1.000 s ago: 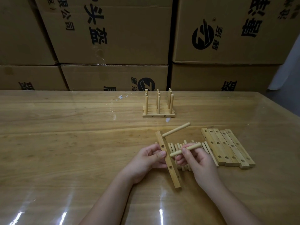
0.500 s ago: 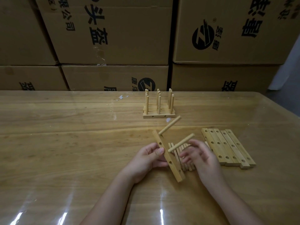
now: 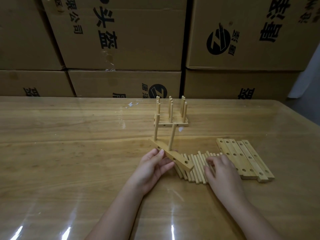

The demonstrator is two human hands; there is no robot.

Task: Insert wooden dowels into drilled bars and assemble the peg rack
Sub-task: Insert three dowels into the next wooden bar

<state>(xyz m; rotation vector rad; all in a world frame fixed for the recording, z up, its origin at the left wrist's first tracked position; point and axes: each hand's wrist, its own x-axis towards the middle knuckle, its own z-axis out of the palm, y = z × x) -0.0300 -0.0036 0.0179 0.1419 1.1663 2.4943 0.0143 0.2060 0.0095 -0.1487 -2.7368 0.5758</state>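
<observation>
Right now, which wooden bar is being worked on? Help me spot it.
On the wooden table, look left of the row of flat bars. The left hand holds one bar tilted up by the loose dowels. Unlike its neighbours, two dowels stand in it.

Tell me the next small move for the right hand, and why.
Probably pinch one dowel from the loose dowels under the right hand and carry it to the bar. The left hand grips the bar with two dowels standing in it, and the hole near its near end looks empty.
</observation>
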